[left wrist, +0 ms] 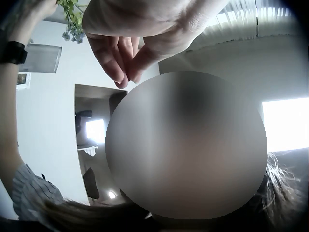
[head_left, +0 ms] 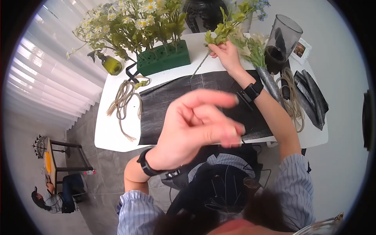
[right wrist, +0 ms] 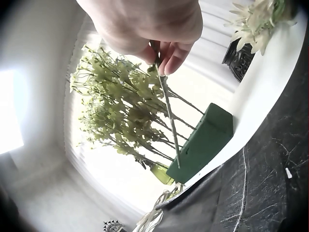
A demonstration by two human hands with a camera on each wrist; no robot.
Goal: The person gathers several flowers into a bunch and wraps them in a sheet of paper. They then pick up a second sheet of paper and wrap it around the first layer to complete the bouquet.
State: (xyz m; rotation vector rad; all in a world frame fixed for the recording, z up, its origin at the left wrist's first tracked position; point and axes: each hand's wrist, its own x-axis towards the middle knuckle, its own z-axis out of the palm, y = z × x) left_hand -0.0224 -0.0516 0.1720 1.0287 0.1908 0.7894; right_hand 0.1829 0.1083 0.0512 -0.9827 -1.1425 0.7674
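The right hand (head_left: 227,56) pinches a leafy green stem (head_left: 201,64) above the table's far side; its leaves (head_left: 221,33) rise past the fingers. In the right wrist view, the thumb and fingers of the right hand (right wrist: 161,65) grip the same stem (right wrist: 170,116), whose bare end slants down in front of the green foam block (right wrist: 205,140). The left hand (head_left: 196,125) is raised close to the head camera, fingers loosely bent and nothing seen in them. In the left wrist view, the left hand (left wrist: 130,48) has thumb and fingertips near each other beside a blurred round area.
Daisies (head_left: 149,11) stand in the green foam block (head_left: 164,58). Black sheeting (head_left: 152,113) covers the table's middle. Twine (head_left: 123,102) and a green spray bottle (head_left: 111,64) lie left; a glass vase (head_left: 282,39), wrapped flowers (head_left: 254,51) and black rolls (head_left: 311,98) are right. A person sits far left.
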